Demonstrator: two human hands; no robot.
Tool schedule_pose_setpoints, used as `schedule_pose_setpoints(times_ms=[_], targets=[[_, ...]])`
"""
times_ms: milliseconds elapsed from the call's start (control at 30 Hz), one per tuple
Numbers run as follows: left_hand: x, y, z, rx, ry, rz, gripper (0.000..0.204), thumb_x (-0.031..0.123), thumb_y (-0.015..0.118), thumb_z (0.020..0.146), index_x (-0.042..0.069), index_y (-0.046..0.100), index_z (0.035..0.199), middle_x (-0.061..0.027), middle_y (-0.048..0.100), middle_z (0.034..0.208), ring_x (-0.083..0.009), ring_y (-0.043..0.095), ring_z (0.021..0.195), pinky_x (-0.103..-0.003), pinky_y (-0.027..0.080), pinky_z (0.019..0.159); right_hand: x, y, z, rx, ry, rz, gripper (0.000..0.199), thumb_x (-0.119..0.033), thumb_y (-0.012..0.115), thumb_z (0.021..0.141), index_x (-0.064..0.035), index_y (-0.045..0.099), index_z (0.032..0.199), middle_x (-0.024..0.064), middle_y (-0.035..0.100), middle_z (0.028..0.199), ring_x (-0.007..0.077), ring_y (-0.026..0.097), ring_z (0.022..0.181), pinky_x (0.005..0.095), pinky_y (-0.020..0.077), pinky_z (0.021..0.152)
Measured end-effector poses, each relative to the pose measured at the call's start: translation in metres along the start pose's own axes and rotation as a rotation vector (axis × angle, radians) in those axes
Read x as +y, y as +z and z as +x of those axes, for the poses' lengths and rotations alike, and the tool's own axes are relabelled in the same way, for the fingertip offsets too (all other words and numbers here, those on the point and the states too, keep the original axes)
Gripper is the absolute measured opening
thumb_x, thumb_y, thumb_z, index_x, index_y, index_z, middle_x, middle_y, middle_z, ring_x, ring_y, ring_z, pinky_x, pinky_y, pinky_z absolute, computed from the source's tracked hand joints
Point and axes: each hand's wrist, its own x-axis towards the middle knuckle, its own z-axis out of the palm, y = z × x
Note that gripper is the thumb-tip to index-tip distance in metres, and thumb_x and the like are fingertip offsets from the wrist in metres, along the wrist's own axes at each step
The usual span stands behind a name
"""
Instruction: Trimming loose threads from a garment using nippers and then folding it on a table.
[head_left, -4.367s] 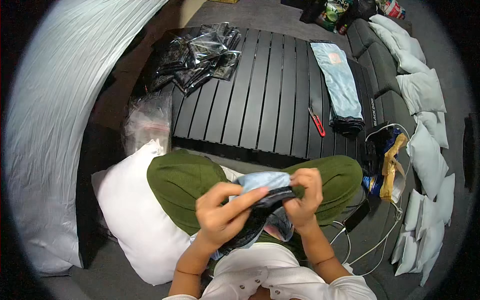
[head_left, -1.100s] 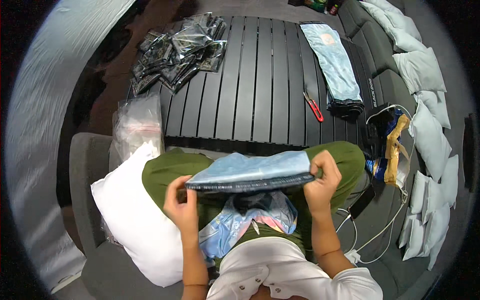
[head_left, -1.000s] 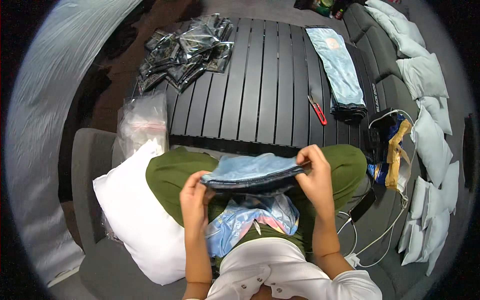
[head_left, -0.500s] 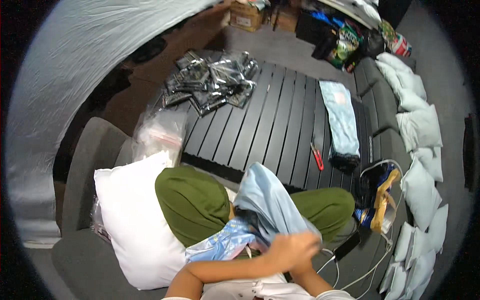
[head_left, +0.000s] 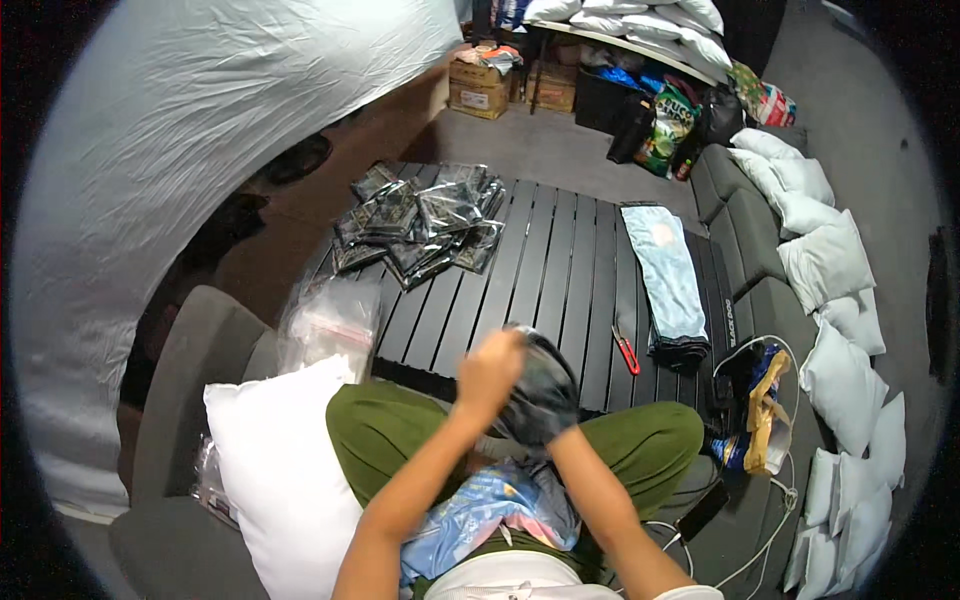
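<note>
In front of my lap, a dark, shiny piece of cloth (head_left: 538,405) is bunched over the end of my right forearm. Its folds cover my right hand, so those fingers do not show. My left hand (head_left: 490,375) is closed in a fist at the cloth's upper left edge and grips it; motion blurs both. A blue printed cloth (head_left: 480,505) with pink patches lies across my lap, below my wrists. To the right on the table, a folded light blue cloth (head_left: 665,270) rests on dark fabric, with red-handled snips (head_left: 626,352) beside it.
The black slatted table (head_left: 530,260) bears a pile of black plastic-wrapped packets (head_left: 415,225). Clear plastic bags (head_left: 330,325) lie at its left corner. A white pillow (head_left: 290,470) is at my left. Pale cushions (head_left: 835,260) line the sofa's right side, near a white cable (head_left: 770,545) and phone (head_left: 703,510).
My hands have risen and moved forward from my lap. The light blue cloth between them has given way to a dark surface over my right hand. The view has tilted upward.
</note>
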Motion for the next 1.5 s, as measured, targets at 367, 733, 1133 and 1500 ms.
schedule_pose_setpoints(times_ms=[367, 733, 1133, 1500], targets=[[-0.123, -0.102, 0.053, -0.124, -1.157, -1.274, 0.026, 0.026, 0.06, 0.079, 0.003, 0.059, 0.091, -0.0061, 0.063, 0.084, -0.02, 0.06, 0.072, -0.033, 0.049, 0.067, -0.114, 0.179, -0.056, 0.619, -0.398, -0.539, 0.034, -0.026, 0.037, 0.09, 0.0004, 0.057, 0.094, 0.0152, 0.061, 0.095, 0.0263, 0.059, 0.087, 0.0399, 0.0451, 0.084], [-0.195, -0.006, 0.052, -0.327, -1.095, -0.669, 0.047, 0.005, 0.056, 0.071, 0.005, 0.044, 0.116, -0.0114, 0.061, 0.076, -0.0175, 0.056, 0.057, -0.029, 0.039, 0.044, -0.172, 0.065, -0.018, 1.435, 0.036, -1.437, 0.041, -0.019, 0.067, 0.069, -0.011, 0.047, 0.105, 0.0038, 0.051, 0.071, 0.0163, 0.05, 0.06, 0.034, 0.0419, 0.054], [-0.018, -0.04, 0.104, -0.471, 0.068, -0.508, 0.079, 0.035, 0.069, 0.067, 0.004, 0.031, 0.129, -0.0142, 0.032, 0.132, -0.0242, 0.029, 0.123, -0.035, 0.023, 0.101, -0.081, 0.218, 0.086, 0.47, 0.126, -1.91, 0.03, -0.011, 0.058, 0.075, -0.0045, 0.051, 0.104, -0.0009, 0.052, 0.085, 0.0058, 0.044, 0.073, 0.0198, 0.0354, 0.065], [0.111, -0.045, 0.198, -0.324, 0.113, -0.915, 0.032, 0.027, 0.056, 0.076, -0.003, 0.056, 0.069, -0.0095, 0.056, 0.055, -0.0136, 0.052, 0.047, -0.03, 0.042, 0.048, -0.057, 0.298, 0.153, 0.254, -1.331, -2.332, 0.019, -0.02, 0.047, 0.087, -0.0015, 0.054, 0.084, -0.0007, 0.048, 0.07, 0.0058, 0.04, 0.062, 0.0189, 0.0338, 0.058]])
